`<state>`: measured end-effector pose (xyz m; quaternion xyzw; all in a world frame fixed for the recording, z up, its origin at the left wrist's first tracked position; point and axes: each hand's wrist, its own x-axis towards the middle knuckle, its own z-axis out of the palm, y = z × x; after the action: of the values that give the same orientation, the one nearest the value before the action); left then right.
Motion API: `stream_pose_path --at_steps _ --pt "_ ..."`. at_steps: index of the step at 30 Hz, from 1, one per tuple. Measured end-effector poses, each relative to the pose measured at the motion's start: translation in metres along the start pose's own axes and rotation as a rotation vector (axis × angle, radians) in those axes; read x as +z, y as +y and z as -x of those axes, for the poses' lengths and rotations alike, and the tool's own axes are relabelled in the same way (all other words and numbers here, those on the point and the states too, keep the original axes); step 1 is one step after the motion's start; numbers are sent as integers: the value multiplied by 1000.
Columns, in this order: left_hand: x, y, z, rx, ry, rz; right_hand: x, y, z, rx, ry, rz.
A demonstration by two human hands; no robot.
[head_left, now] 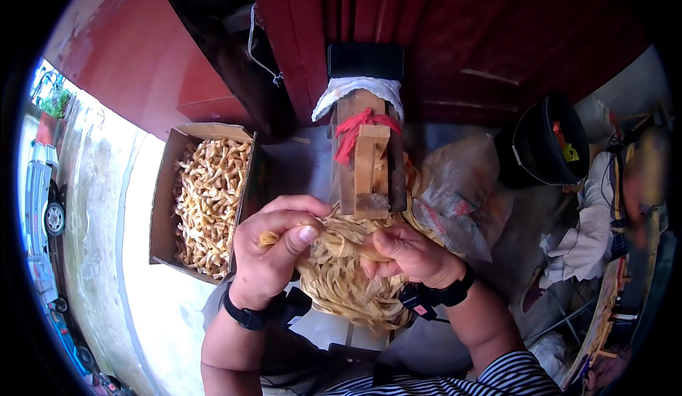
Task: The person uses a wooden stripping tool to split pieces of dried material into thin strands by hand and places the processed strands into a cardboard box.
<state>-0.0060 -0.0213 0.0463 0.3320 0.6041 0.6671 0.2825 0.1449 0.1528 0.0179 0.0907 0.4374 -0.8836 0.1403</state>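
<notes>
Ground: I see pale concrete floor [153, 304] down the left of the frame, sunlit, with a parked vehicle at the far left edge.
Backdrop: a dark red panelled wooden door [426, 26] fills the upper middle and right; a red-painted wall [135, 55] slants across the upper left.
Work stand: an upright pale wooden block frame [369, 165] stands at centre, tied near its top with a red cloth strip [355, 129], a white rag [355, 87] and a black rectangular pad [365, 60] above it.
Box: an open brown cardboard box [165, 204] sits left of centre, filled with small tan folded straw pieces [212, 201].
Bag: a crumpled translucent plastic sack with red print [455, 197] lies just right of the stand.
Bucket: a black round bucket [547, 144] sits at upper right.
Other person: someone in pale clothing sits at the right edge, partly out of view.
Strands: a bundle of flat tan straw strips [348, 282] hangs from the foot of the stand down to lower centre, over my lap.
Left hand: my left hand [273, 254] is curled shut around a twisted strip, thumb pressed along it; a black wristband sits on the wrist.
Right hand: my right hand [408, 254] pinches the same strip between thumb and fingertips, just right of the left hand; the strip runs between both, directly below the stand.
</notes>
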Motion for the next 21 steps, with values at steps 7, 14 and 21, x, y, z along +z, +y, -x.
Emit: stream_pose_path --at_steps 7,14,21 --pt "12 -30 2 -434 -106 165 6 9 -10 42 229 119" --pt "33 -51 -28 -460 40 153 -49 19 -18 -408 716 510" --pt "30 -154 -54 -365 180 -295 -76 27 -48 -235 1144 1369"
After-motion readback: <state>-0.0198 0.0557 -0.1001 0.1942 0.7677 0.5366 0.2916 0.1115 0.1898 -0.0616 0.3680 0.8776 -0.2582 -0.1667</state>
